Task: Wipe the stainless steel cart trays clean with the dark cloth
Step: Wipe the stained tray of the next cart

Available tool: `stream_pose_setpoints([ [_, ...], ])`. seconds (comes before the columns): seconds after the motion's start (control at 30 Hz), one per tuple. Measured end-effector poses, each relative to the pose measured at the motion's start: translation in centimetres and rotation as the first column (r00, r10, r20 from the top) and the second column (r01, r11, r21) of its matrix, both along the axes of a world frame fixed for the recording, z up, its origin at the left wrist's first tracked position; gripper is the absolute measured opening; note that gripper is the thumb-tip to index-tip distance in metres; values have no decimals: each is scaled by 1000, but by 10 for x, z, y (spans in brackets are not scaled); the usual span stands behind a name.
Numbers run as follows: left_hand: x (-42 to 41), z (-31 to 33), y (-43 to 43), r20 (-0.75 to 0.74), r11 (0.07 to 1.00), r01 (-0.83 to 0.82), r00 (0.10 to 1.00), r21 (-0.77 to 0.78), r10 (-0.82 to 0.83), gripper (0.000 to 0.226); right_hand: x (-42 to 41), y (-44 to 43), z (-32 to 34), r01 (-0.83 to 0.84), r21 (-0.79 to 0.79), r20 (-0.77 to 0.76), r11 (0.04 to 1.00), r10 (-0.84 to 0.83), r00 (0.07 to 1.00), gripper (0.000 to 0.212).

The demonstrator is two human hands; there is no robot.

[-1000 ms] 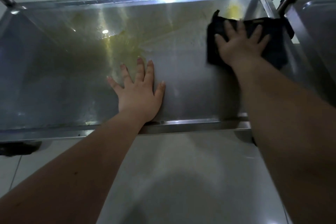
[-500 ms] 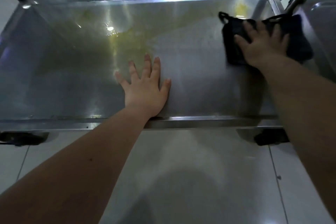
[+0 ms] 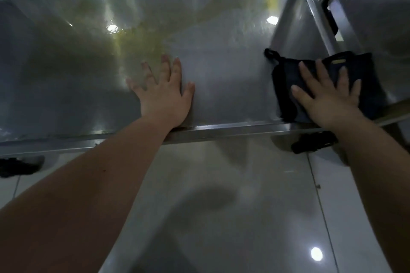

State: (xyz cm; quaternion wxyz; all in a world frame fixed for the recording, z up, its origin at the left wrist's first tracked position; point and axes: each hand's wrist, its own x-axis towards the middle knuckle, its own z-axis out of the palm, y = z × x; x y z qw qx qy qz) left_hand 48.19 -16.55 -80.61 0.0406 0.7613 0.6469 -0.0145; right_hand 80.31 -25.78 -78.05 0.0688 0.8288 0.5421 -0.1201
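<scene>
— So where was the dark cloth?
— Flat on the tray, in its near right corner, against the front rim and lapping up the right wall. The right hand lay on top of it, fingers straight and spread, pressing down.
— And the left hand?
— Bare on the tray floor, well apart from the cloth, fingers extended, heel at the front rim, fingertips at a yellowish smear.
</scene>
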Motion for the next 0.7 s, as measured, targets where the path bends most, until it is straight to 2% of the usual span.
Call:
stream_pose_setpoints([
  [0.07,1,0,1,-1,1000,-5,1000,0,5,74,1,-2,1,70,-8,47,997,-70,996,64],
  [0.17,0,1,0,-16,1000,-10,1000,2,10,74,-49,1,1,91,46,22,995,-92,995,64],
  [0.3,-2,6,0,0,999,-6,1000,-36,6,65,-161,13,-3,-109,100,-31,989,113,993,63],
  [0.37,-7,9,2,27,998,3,1000,-68,-1,60,-190,17,-4,-195,105,-51,975,201,978,64],
  [0.43,-24,13,7,41,997,19,999,-77,-15,56,-177,23,-2,-232,83,-74,969,239,968,64],
  [0.5,-54,17,16,12,999,13,1000,-48,-12,55,-138,26,2,-196,103,-78,975,204,976,66],
  [0.63,-128,21,35,-77,1000,-7,997,-20,6,59,-51,25,10,79,40,-65,996,-76,995,76],
  [0.7,-145,19,37,-75,999,9,997,-47,-13,59,-42,24,9,159,2,-40,987,-159,987,77],
])
